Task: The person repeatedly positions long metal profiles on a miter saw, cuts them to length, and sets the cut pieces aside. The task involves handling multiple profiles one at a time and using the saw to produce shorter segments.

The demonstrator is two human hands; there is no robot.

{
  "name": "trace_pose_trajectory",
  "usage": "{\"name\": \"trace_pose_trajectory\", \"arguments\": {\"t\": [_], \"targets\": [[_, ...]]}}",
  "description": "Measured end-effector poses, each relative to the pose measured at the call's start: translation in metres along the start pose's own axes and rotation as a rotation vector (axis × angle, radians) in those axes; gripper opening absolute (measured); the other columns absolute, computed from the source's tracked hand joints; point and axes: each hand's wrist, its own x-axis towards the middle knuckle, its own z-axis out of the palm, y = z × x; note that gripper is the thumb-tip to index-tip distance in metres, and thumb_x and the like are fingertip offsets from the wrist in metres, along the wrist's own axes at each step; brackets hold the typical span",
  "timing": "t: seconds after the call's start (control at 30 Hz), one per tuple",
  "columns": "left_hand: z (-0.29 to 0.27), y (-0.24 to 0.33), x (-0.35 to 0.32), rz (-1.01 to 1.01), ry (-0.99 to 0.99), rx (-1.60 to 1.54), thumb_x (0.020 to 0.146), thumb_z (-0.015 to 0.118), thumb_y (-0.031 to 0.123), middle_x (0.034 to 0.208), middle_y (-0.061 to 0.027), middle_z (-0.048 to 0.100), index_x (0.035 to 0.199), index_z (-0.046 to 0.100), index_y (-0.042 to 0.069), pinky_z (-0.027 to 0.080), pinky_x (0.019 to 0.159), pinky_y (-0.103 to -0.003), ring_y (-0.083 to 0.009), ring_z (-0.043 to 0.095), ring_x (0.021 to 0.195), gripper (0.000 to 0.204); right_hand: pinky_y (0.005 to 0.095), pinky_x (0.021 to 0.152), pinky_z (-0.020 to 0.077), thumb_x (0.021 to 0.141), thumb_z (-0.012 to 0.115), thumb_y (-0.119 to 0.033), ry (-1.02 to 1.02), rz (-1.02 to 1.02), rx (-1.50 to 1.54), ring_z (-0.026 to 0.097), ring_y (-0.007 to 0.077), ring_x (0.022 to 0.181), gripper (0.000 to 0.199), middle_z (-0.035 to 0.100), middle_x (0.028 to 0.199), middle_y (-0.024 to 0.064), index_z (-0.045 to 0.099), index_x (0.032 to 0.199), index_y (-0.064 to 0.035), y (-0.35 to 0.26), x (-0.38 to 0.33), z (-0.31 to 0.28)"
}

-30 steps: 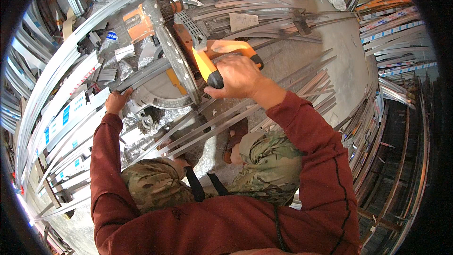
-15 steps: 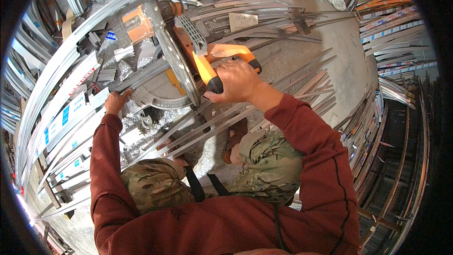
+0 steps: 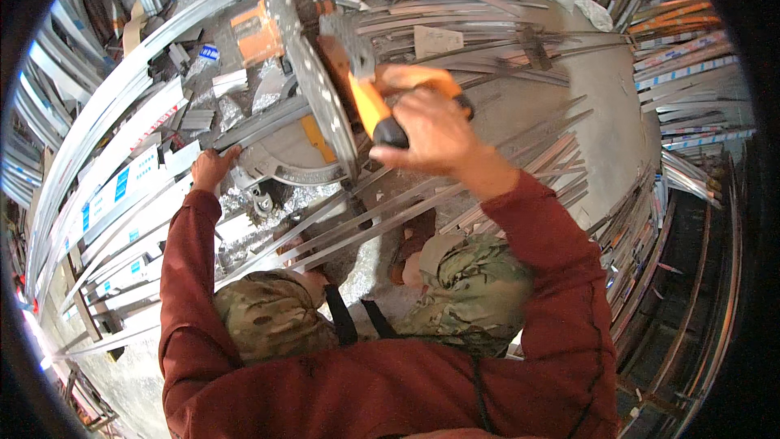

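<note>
An orange-and-grey miter saw (image 3: 327, 106) stands on the floor in front of me, with a curved scale on its base. My right hand (image 3: 431, 132) is wrapped round the saw's orange and black handle (image 3: 372, 106), slightly blurred. To the left of the saw, my left hand (image 3: 214, 169) is closed at the end of a narrow grey metal profile (image 3: 272, 128) that lies across the saw base. Its fingertips are partly hidden, and it stays well to the side of the blade housing. Whether the blade touches the profile cannot be seen.
Long white metal profiles (image 3: 97, 114) curve along the left. Thin strips (image 3: 382, 228) cross the floor before my knees, and offcuts (image 3: 195, 119) lie beside the saw. More strips (image 3: 455, 0) lie beyond it. A rack of stacked lengths (image 3: 682, 73) stands at the right.
The whole view has shifted a little. My right hand and the saw handle have moved slightly up and away from me. My left hand keeps its place by the saw base.
</note>
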Motion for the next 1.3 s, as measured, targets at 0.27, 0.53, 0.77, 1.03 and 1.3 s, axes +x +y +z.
{"name": "trace_pose_trajectory", "arguments": {"t": [0.27, 0.53, 0.77, 1.03, 1.3], "targets": [[-0.011, -0.008, -0.009, 0.006, -0.013, -0.02, 0.078, 0.058, 0.076, 0.094, -0.0291, 0.068, 0.091, 0.068, -0.007, 0.051, 0.08, -0.048, -0.043, 0.067, 0.093, 0.084, 0.0444, 0.093, 0.0486, 0.099, 0.05, -0.027, 0.802, -0.148, 0.037, 0.062, 0.0361, 0.108, 0.036, 0.065, 0.118, 0.0188, 0.058, 0.126, -0.0054, 0.106, 0.071, -0.03], [-0.033, -0.011, -0.021, -0.067, -0.138, -0.062, 0.08, 0.06, 0.071, 0.108, -0.0256, 0.068, 0.112, 0.069, -0.002, 0.05, 0.09, -0.044, -0.0396, 0.065, 0.104, 0.08, 0.0504, 0.101, 0.0442, 0.089, 0.053, -0.012, -0.257, 0.468, -0.28, 0.051, 0.0372, 0.125, 0.039, 0.059, 0.13, 0.0215, 0.057, 0.126, 0.0, 0.214, 0.053, 0.156], [-0.02, -0.059, -0.01, -0.06, -0.125, -0.101, 0.082, 0.061, 0.067, 0.095, -0.0257, 0.07, 0.101, 0.072, -0.001, 0.05, 0.082, -0.044, -0.0389, 0.067, 0.091, 0.072, 0.0502, 0.087, 0.0473, 0.081, 0.059, -0.008, -0.115, 0.211, -0.212, 0.057, 0.0377, 0.105, 0.021, 0.062, 0.101, 0.0182, 0.057, 0.101, -0.0005, 0.215, -0.004, 0.177], [0.001, -0.099, -0.017, 0.154, -0.066, -0.137, 0.09, 0.059, 0.058, 0.062, -0.0217, 0.051, 0.065, 0.054, -0.007, 0.038, 0.061, -0.048, -0.0366, 0.047, 0.059, 0.07, 0.0468, 0.077, 0.0465, 0.081, 0.059, -0.01, -0.314, 0.448, -0.247, 0.06, 0.0346, 0.096, 0.019, 0.061, 0.097, 0.0168, 0.058, 0.099, -0.0017, 0.136, -0.155, 0.064], [-0.014, -0.025, -0.047, 0.176, -0.342, -0.244, 0.093, 0.061, 0.049, 0.075, -0.0174, 0.065, 0.089, 0.065, -0.006, 0.046, 0.069, -0.041, -0.0269, 0.058, 0.07, 0.055, 0.0496, 0.087, 0.0492, 0.082, 0.063, -0.005, -0.478, 0.663, -0.425, 0.058, 0.0341, 0.106, 0.023, 0.061, 0.11, 0.0176, 0.062, 0.104, 0.0, 0.233, -0.371, 0.12]]}}
